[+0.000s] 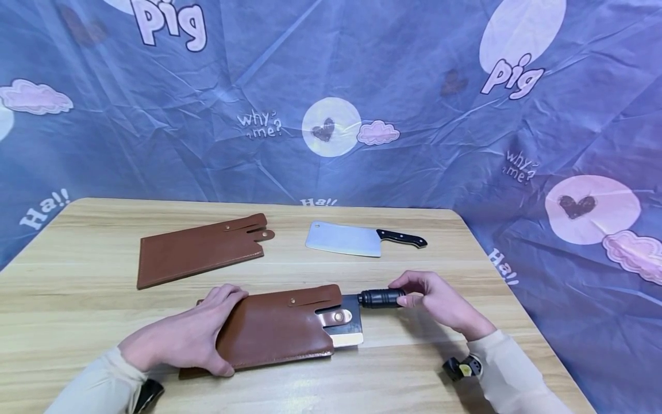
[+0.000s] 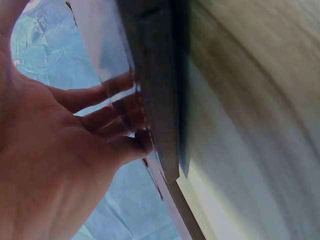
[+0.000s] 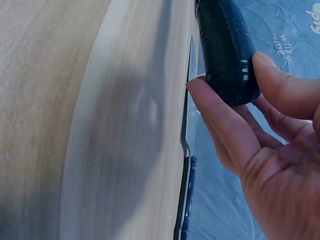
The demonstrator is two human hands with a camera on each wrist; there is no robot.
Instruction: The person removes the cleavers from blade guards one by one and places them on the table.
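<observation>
We rest our spread left hand (image 1: 192, 333) on the near sheath (image 1: 279, 328), seemingly to steady it; right of it, our right hand (image 1: 439, 298) pinches the handle (image 1: 380, 298), perhaps to keep the blade (image 1: 354, 328), partly inside, aligned.

I'm looking at a makeshift tabletop booth: a creased, cartoon-printed blue cloth (image 1: 424, 167) is hanging behind and along the right of a wood-grain table (image 1: 336, 382), hiding whether I'm viewing a home or a workplace.
</observation>
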